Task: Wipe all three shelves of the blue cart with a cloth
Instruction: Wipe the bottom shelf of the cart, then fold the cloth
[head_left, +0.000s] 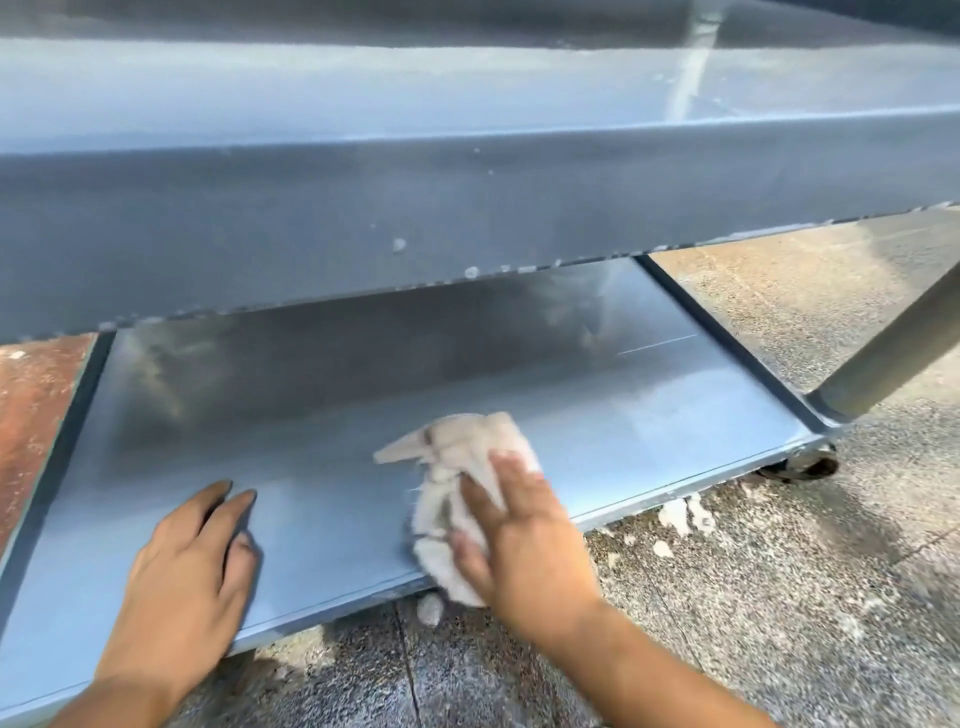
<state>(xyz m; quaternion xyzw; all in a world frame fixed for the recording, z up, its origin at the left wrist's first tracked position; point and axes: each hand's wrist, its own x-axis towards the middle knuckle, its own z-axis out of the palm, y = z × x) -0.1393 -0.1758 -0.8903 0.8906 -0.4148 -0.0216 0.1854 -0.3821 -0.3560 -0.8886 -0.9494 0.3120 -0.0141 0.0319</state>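
Two hands on the bottom shelf (337, 415) of the blue cart (363, 208): left hand (192, 561) flat, fingers straight, bracing; right hand (524, 540) presses the crumpled cloth (462, 467) near the front lip (649, 501), fingers spread flat. Suggest even pressure, overlapping passes, reaching the shadowed back.

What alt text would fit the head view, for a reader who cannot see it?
A right hand presses a pale cloth on a blue cart shelf near its front edge, while the left hand rests flat beside it.
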